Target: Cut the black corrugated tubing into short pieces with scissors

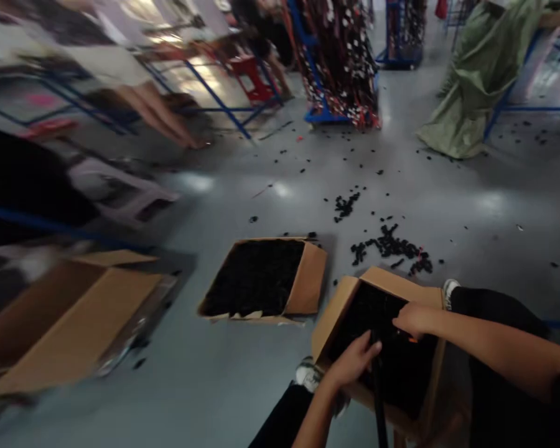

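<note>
An open cardboard box (336, 311) full of dark pieces stands between my legs. My left hand (354, 359) is over its near left part, fingers closed round a long black strip (379, 398) that hangs down toward the bottom of the view. Over the far right part of the same box, my right hand (410, 320) has its fingers bent together among the dark contents; what they hold, if anything, is too dark to tell. A small orange spot shows just below my right hand.
Left of my box, a second box (310, 277) filled with black pieces sits on the floor. Black bits (392, 244) lie scattered beyond. A larger open carton (79, 323) is at far left. Racks, a green sack (471, 93) and people at tables stand farther back.
</note>
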### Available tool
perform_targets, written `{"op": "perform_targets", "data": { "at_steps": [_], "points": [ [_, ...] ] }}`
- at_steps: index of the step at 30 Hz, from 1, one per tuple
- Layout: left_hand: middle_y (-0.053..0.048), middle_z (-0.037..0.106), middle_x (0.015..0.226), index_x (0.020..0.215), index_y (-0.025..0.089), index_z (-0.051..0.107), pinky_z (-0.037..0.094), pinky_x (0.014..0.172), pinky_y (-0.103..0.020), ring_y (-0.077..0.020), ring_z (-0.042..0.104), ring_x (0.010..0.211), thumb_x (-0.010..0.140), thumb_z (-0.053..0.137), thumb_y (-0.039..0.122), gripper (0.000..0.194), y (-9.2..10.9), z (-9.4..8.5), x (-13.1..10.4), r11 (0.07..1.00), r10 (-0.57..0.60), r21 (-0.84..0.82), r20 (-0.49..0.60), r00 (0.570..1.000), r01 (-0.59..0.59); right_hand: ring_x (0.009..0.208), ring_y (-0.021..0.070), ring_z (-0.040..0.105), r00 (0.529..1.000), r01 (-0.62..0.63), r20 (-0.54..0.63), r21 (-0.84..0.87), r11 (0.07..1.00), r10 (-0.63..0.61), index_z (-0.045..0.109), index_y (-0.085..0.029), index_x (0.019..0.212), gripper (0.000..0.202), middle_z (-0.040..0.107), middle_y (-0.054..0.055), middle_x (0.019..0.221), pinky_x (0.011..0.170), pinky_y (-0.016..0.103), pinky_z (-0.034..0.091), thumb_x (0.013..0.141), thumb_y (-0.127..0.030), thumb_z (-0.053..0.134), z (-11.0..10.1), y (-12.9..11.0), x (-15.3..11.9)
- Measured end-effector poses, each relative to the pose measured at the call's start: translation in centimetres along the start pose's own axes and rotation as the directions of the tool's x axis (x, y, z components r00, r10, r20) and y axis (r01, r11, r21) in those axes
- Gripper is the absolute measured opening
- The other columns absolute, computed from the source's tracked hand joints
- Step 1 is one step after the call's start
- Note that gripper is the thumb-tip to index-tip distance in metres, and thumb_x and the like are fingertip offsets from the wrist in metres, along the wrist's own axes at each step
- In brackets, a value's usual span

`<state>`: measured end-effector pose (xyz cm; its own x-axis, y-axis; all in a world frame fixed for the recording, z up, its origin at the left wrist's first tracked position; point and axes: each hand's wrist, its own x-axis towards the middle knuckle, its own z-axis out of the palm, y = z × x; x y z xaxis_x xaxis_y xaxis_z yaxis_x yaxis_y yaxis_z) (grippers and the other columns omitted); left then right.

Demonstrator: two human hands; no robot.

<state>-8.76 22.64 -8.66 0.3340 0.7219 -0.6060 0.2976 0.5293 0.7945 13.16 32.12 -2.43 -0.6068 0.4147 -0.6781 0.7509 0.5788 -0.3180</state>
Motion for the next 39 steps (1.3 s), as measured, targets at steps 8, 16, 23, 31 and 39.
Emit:
{"op": "perform_targets", "data": {
  "at_steps": [8,16,23,31,39],
  "points": [
    [0.010,0.052,0.062,0.119,0.018,0.065,0.032,0.051,-0.021,-0.0067,0.039,0.048,0.078,0.090,0.087,0.084,2.6,-0.4,-0.6,0.721,0.008,-0.629,-0.414,0.910,-0.292,0.078,0.0134,0.070,0.989,0.144,-0.053,0.149,0.978,-0.138,0.081,-0.012,0.126,0.045,0.078,0.005,0.094,0.063,0.026,0.040,0.082,-0.006,0.092,-0.9,1.2,-3.0],
    [0.002,0.060,0.072,0.111,0.011,0.071,0.034,0.048,-0.017,-0.0083,0.050,0.055,0.101,0.078,0.035,0.027,2.8,-2.9,-2.2,0.565,0.031,-0.778,-0.311,0.950,-0.273,0.083,0.0073,0.057,0.965,0.255,-0.135,0.700,0.667,-0.226,0.054,-0.013,0.149,0.045,0.057,-0.005,0.100,0.080,0.020,0.050,0.107,-0.011,0.067,-1.3,4.0,-0.1],
    [0.003,0.066,0.075,0.092,0.020,0.057,0.035,0.045,-0.015,-0.0058,0.052,0.051,0.090,0.096,0.042,0.044,2.0,-1.5,-3.2,0.642,0.059,-0.691,-0.388,0.920,-0.333,0.088,0.0118,0.055,0.938,0.329,-0.143,0.659,0.677,-0.317,0.059,-0.018,0.137,0.043,0.058,-0.001,0.101,0.079,0.024,0.052,0.102,-0.031,0.080,0.3,5.1,0.9],
    [0.000,0.070,0.077,0.087,0.020,0.058,0.044,0.048,-0.018,-0.0080,0.059,0.054,0.099,0.089,0.046,0.042,3.1,-0.4,-3.7,0.688,-0.033,-0.697,-0.310,0.950,-0.204,0.087,0.0156,0.059,0.929,0.309,-0.102,0.743,0.593,-0.356,0.061,-0.024,0.132,0.048,0.063,0.001,0.102,0.074,0.029,0.053,0.095,-0.039,0.087,0.7,4.2,0.7],
    [0.002,0.070,0.075,0.087,0.022,0.054,0.047,0.050,-0.019,-0.0089,0.061,0.055,0.107,0.080,0.041,0.039,3.5,0.8,-4.0,0.678,-0.065,-0.712,-0.309,0.949,-0.185,0.086,0.0134,0.057,0.934,0.329,-0.192,0.792,0.515,-0.301,0.063,-0.022,0.127,0.047,0.060,-0.001,0.099,0.077,0.029,0.050,0.097,-0.049,0.086,1.8,3.2,0.2]
  ]
}}
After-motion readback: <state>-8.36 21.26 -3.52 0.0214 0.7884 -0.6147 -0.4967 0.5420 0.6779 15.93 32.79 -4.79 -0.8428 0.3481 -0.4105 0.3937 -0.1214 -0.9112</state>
